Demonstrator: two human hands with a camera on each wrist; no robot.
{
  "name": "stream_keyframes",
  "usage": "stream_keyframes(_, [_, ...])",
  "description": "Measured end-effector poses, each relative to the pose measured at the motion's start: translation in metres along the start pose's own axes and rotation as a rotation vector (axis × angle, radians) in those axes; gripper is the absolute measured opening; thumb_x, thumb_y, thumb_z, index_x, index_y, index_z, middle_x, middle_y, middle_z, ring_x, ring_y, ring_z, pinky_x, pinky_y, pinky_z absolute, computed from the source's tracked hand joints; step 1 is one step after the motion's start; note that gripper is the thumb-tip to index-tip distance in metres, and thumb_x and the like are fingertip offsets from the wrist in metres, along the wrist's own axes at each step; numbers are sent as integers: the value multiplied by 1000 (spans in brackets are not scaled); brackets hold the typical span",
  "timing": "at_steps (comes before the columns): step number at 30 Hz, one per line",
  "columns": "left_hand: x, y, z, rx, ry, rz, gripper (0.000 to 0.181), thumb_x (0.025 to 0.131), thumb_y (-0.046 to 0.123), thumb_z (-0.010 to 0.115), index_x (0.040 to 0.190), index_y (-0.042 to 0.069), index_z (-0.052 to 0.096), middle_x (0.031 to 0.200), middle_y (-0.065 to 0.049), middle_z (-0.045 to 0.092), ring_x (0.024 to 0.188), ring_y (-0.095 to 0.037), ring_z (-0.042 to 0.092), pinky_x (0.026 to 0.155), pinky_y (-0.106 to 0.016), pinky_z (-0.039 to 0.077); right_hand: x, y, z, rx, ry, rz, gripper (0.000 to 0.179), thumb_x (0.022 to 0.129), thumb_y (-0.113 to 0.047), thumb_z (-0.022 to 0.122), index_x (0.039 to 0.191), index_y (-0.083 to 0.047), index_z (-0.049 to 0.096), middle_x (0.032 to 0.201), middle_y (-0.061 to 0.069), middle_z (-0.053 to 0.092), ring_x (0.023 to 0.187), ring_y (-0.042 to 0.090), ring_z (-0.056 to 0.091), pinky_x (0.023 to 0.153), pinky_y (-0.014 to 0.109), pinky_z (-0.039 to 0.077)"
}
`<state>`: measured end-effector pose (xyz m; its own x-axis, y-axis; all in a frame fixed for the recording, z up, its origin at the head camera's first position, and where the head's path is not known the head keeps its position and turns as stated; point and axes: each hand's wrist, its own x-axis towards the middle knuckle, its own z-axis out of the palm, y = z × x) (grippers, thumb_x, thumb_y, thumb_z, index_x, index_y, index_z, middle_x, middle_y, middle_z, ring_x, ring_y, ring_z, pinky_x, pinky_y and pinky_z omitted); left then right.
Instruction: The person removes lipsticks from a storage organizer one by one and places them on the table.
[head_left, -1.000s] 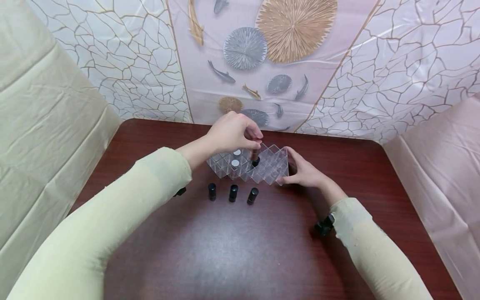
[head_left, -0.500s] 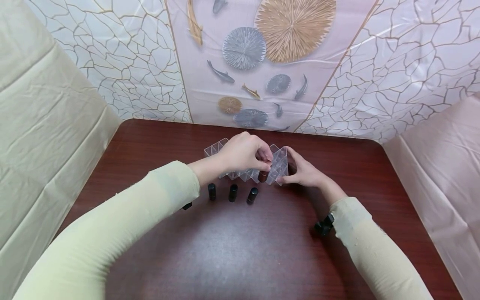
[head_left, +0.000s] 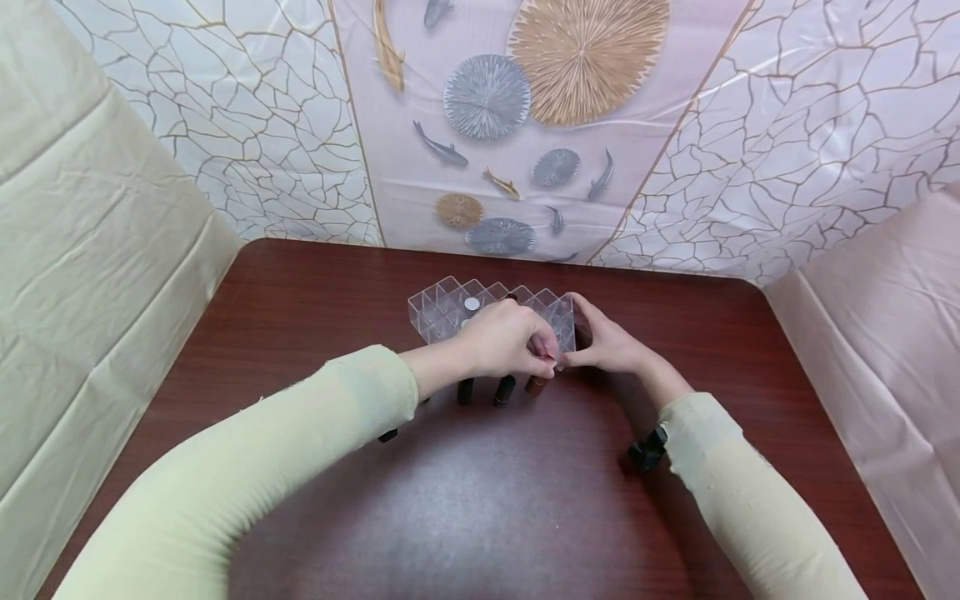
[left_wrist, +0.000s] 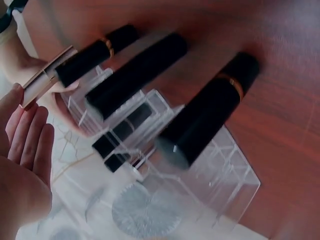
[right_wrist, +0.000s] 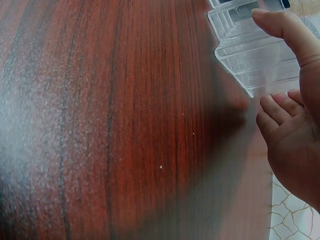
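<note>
Though slim, tube (head_left: 536,386) in left hand (head_left: 508,340).

I'm seeing over my feed a fish-patterned backdrop (head_left: 517,137) behind the reddish table (head_left: 480,492), cream cloth (head_left: 90,258) and pinkish cloth (head_left: 885,342) flanking it.

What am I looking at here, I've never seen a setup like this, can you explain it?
There's no machine, just a person working bare-handed. The wide picture comes from a camera on the head, looking forward and down; the two close-ups come from one on each wrist. On the dark reddish table is a clear box split into diamond-shaped slots, with other tubes inside. Three black tubes stand in front of it. The left hand pinches a shiny tube beside that row; whether it touches the table is hard to tell. The right hand grips the box's end.
</note>
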<state>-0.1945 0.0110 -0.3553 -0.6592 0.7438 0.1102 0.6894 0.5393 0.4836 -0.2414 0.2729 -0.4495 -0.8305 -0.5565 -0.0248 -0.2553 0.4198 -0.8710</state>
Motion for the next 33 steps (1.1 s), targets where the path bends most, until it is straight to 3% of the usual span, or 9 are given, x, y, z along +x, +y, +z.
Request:
stream_keyframes(3, [-1, 1, 7, 14, 2, 4, 13, 89, 32, 89, 99, 25, 85, 93, 15, 81, 90, 2, 75, 79, -23, 56, -1, 0, 0, 0, 2, -4, 99, 82, 11, 81, 161, 7, 20, 156, 30, 48, 149, 42, 44, 118, 27, 36])
stream_keyframes(11, [-4, 5, 21, 72, -6, -19, 12, 90, 36, 87, 98, 27, 85, 91, 17, 80, 91, -2, 74, 78, -28, 58, -1, -1, -1, -20, 2, 17, 104, 84, 8, 82, 163, 8, 14, 164, 31, 35, 155, 45, 35, 126, 58, 26])
stream_keyframes(18, [-4, 9, 32, 113, -5, -27, 13, 92, 38, 85, 102, 30, 85, 94, 19, 79, 93, -3, 74, 77, -29, 59, -1, 1, -1, -6, 0, 16, 105, 85, 11, 80, 163, 10, 11, 167, 32, 29, 156, 48, 31, 126, 60, 25])
stream_keyframes(33, [-5, 13, 49, 131, 41, -35, 11, 89, 38, 88, 95, 30, 84, 90, 19, 78, 87, -3, 73, 73, -29, 57, -1, -1, -2, -35, 6, 16, 105, 85, 10, 81, 163, 11, 11, 167, 33, 25, 156, 50, 30, 126, 62, 24])
